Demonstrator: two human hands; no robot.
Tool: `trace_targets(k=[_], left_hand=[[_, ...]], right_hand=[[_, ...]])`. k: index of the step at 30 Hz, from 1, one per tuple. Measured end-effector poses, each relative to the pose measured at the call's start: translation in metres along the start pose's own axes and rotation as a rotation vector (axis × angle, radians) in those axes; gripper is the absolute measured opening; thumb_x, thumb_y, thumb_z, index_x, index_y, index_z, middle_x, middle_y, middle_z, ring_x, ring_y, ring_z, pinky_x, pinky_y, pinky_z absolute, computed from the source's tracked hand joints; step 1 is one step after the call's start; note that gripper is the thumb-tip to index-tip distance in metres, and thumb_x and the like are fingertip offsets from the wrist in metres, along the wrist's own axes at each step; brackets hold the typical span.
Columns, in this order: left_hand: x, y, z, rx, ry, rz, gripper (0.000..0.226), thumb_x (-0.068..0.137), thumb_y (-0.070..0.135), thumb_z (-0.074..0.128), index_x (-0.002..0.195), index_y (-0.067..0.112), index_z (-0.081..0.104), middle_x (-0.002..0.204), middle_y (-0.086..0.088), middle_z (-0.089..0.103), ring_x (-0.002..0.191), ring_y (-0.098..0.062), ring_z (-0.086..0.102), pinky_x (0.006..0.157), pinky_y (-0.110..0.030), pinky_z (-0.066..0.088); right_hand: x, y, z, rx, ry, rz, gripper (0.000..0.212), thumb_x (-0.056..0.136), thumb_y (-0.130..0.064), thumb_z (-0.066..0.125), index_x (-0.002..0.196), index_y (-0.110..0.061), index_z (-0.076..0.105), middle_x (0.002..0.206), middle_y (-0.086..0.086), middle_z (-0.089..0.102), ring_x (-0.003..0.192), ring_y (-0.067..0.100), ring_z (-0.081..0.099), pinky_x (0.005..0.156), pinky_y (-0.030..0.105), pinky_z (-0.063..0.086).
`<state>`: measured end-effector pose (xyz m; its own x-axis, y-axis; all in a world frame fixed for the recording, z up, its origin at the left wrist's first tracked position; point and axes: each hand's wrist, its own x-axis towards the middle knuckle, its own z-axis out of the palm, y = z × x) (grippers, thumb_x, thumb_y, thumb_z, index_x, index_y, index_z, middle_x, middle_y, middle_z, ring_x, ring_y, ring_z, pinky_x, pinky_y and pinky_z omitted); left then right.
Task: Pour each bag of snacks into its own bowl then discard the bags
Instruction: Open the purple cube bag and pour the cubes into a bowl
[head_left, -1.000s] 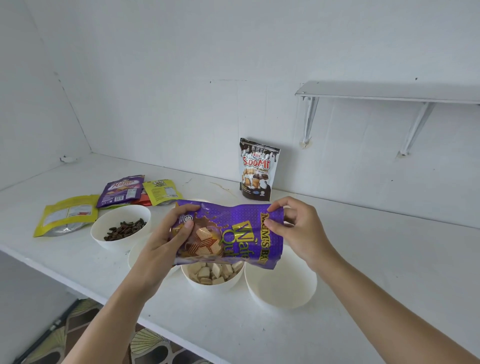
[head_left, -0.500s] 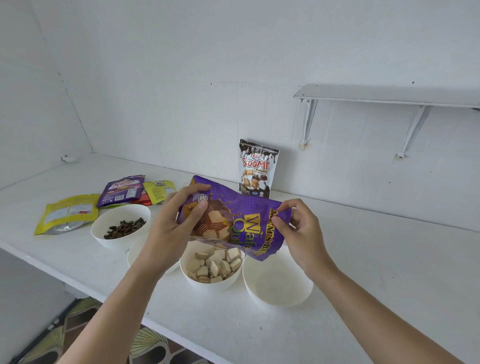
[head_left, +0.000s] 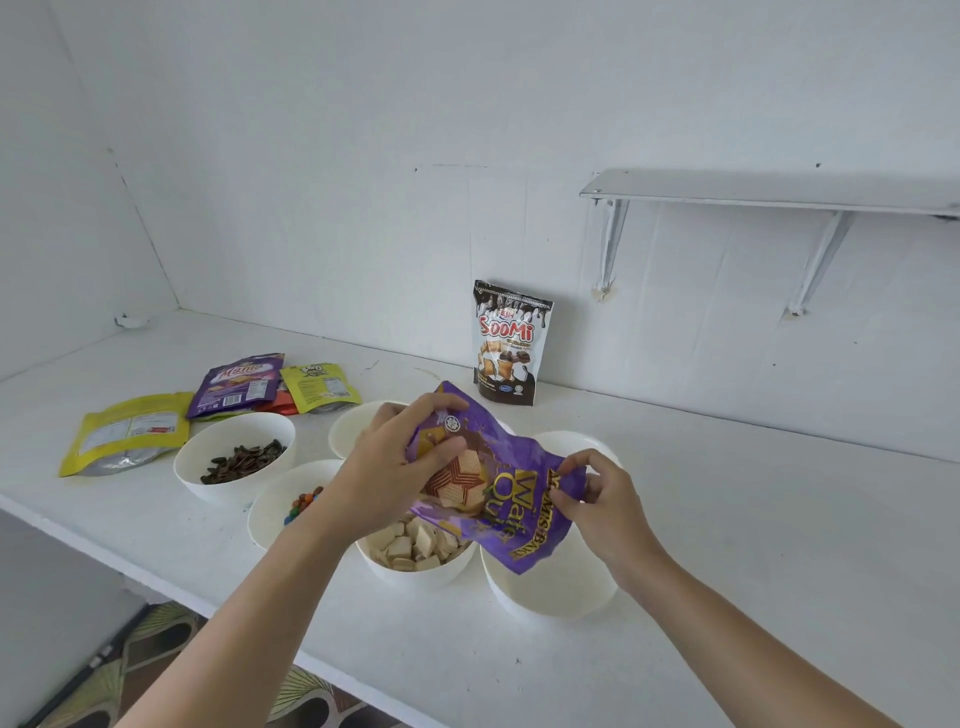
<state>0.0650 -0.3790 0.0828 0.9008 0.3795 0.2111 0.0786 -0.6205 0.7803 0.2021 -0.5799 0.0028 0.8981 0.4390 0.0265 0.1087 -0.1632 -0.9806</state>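
Purple bag (head_left: 498, 483): shiny crinkly plastic. Brown bag (head_left: 511, 343) at 12 o'clock: shiny too. Yellow bag (head_left: 124, 434) at 9 o'clock: silver foil bottom. Bowls (head_left: 550, 592): smooth white, look like plastic. Counter (head_left: 753, 545): dull white paint, scuffed. Shelf (head_left: 769, 189): painted, slight shine.

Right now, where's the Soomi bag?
Head view, centre-right: the Soomi bag stands upright against the back wall, behind the bowls and left of the shelf bracket.

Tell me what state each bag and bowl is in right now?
Purple wafer bag: held by both hands, tilted over wafer bowl.
Wafer bowl: holds wafers.
Seed bowl: holds dark seeds.
Front right bowl: empty.
Soomi bag: upright, looks unopened.
Yellow bag: lying flat.
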Motion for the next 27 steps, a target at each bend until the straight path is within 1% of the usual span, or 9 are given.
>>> trace_targets(k=[2,4,8,10,15,19,23,25,27], left_hand=[[0.002,0.005,0.0,-0.003,0.043,0.04,0.03,0.099,0.035,0.061,0.123,0.052,0.058,0.115,0.001,0.049,0.11,-0.006,0.053,0.075,-0.009,0.053],[0.003,0.008,-0.001,0.01,0.12,0.123,0.031,0.1,0.034,0.059,0.119,0.058,0.057,0.116,0.005,0.049,0.113,-0.005,0.053,0.078,-0.009,0.051],[0.002,0.018,-0.003,0.027,0.236,0.226,0.027,0.099,0.049,0.054,0.124,0.058,0.056,0.12,0.006,0.049,0.118,-0.014,0.053,0.089,-0.038,0.058],[0.001,0.024,-0.003,0.064,0.26,0.245,0.03,0.097,0.051,0.052,0.127,0.055,0.056,0.121,0.007,0.049,0.119,-0.019,0.053,0.089,-0.043,0.057],[0.005,0.025,-0.001,0.191,0.107,0.193,0.032,0.098,0.051,0.053,0.129,0.058,0.049,0.121,0.007,0.047,0.119,-0.023,0.05,0.096,-0.045,0.053],[0.007,0.02,0.005,0.206,0.041,0.173,0.032,0.099,0.051,0.054,0.128,0.062,0.048,0.119,0.01,0.045,0.118,-0.022,0.05,0.092,-0.046,0.055],[0.006,0.024,0.006,0.138,0.184,0.247,0.03,0.099,0.047,0.053,0.128,0.056,0.056,0.121,0.012,0.047,0.119,-0.021,0.05,0.091,-0.045,0.055],[0.004,0.03,0.005,0.115,0.271,0.292,0.031,0.097,0.049,0.053,0.127,0.051,0.06,0.121,0.013,0.048,0.118,-0.019,0.052,0.089,-0.045,0.056],[0.003,0.036,0.002,0.108,0.335,0.329,0.032,0.096,0.049,0.053,0.127,0.047,0.063,0.124,0.013,0.048,0.118,-0.015,0.053,0.087,-0.044,0.056]], right_hand=[[-0.001,-0.003,-0.001,0.031,0.016,-0.037,0.024,0.088,0.003,0.07,0.089,-0.018,0.057,0.089,0.011,0.076,0.085,0.032,0.072,0.074,0.047,0.058],[-0.002,-0.008,-0.002,0.072,0.033,-0.081,0.025,0.087,0.006,0.069,0.09,-0.016,0.057,0.088,0.012,0.075,0.082,0.03,0.072,0.071,0.044,0.058],[-0.004,-0.019,-0.004,0.175,0.053,-0.141,0.029,0.086,0.012,0.065,0.095,-0.014,0.056,0.085,0.013,0.073,0.076,0.023,0.071,0.064,0.036,0.057],[-0.006,-0.021,-0.005,0.2,0.059,-0.146,0.028,0.085,0.012,0.065,0.098,-0.012,0.057,0.086,0.01,0.073,0.079,0.021,0.07,0.068,0.035,0.057],[-0.009,-0.01,-0.005,0.181,0.053,-0.037,0.027,0.085,0.009,0.068,0.094,-0.014,0.058,0.086,0.011,0.076,0.085,0.029,0.072,0.071,0.037,0.057],[-0.01,-0.006,-0.006,0.139,0.038,0.065,0.025,0.084,0.005,0.071,0.092,-0.014,0.057,0.081,0.005,0.077,0.079,0.021,0.072,0.062,0.021,0.05],[-0.011,-0.011,-0.01,0.232,0.012,0.045,0.023,0.086,0.002,0.072,0.098,-0.01,0.057,0.093,0.01,0.078,0.092,0.024,0.073,0.068,0.025,0.053],[-0.012,-0.018,-0.012,0.303,0.016,-0.007,0.023,0.086,0.004,0.071,0.099,-0.007,0.056,0.094,0.011,0.077,0.09,0.023,0.073,0.07,0.025,0.055],[-0.011,-0.024,-0.015,0.383,0.014,-0.043,0.023,0.085,0.005,0.071,0.1,-0.006,0.057,0.095,0.014,0.076,0.091,0.027,0.072,0.077,0.033,0.058]])
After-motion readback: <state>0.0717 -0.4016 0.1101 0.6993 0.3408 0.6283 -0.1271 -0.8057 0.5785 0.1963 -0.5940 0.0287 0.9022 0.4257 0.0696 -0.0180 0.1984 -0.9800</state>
